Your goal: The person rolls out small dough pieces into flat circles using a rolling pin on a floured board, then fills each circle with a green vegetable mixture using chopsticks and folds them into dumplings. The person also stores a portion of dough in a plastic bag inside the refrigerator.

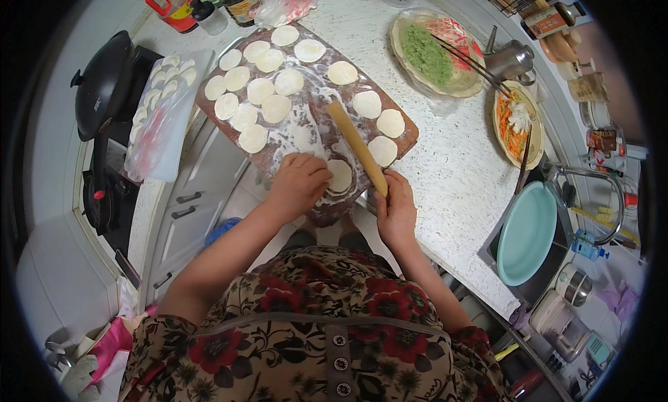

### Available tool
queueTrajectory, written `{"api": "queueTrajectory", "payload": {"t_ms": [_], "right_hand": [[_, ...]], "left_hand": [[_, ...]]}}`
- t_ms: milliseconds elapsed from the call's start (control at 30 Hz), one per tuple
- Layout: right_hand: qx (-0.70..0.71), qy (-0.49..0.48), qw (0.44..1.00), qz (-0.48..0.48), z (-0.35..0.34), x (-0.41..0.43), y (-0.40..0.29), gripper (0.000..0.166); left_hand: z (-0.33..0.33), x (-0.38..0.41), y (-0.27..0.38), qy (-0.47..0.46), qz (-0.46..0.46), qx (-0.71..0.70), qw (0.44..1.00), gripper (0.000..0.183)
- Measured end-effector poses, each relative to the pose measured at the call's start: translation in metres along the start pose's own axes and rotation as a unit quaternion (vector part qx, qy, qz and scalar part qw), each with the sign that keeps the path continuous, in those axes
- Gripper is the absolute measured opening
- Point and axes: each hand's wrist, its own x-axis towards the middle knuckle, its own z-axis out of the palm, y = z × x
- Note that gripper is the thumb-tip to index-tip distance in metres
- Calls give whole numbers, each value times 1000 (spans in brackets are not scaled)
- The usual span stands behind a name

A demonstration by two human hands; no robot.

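Observation:
Flour dusts a brown wooden board point(318, 121) in front of me. At its near end lies a round dough wrapper point(340, 176), flat on the flour. My left hand point(298, 185) has its curled fingers on the left edge of that wrapper. A pale wooden rolling pin point(357, 147) slants across the board, just right of the wrapper. Its near end is in my right hand point(397, 211), with the thumb along one side and the fingers partly hidden. Several rolled wrappers point(261, 91) cover the left and far parts of the board; others point(382, 151) lie along its right edge.
A bowl of green filling point(425, 55) with chopsticks point(469, 62) stands far right, near a bowl of shredded vegetables point(511, 125). Shaped dumplings point(169, 75) sit on a white tray point(169, 162) at left, beside a black wok point(104, 86). A turquoise basin point(527, 235) rests at the sink.

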Motion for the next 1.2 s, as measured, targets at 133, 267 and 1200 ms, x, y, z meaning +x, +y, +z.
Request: {"api": "queueTrajectory", "payload": {"t_ms": [133, 267, 1200], "right_hand": [[27, -25, 999, 25, 6, -5, -4, 33], [-17, -38, 999, -13, 7, -11, -2, 36], [-109, -65, 983, -136, 17, -26, -10, 54]], "left_hand": [[11, 1, 5, -7, -30, 16, 999, 18], [3, -4, 13, -65, -119, 19, 991, 21], [-22, -49, 20, -156, -126, 40, 979, 62]]}}
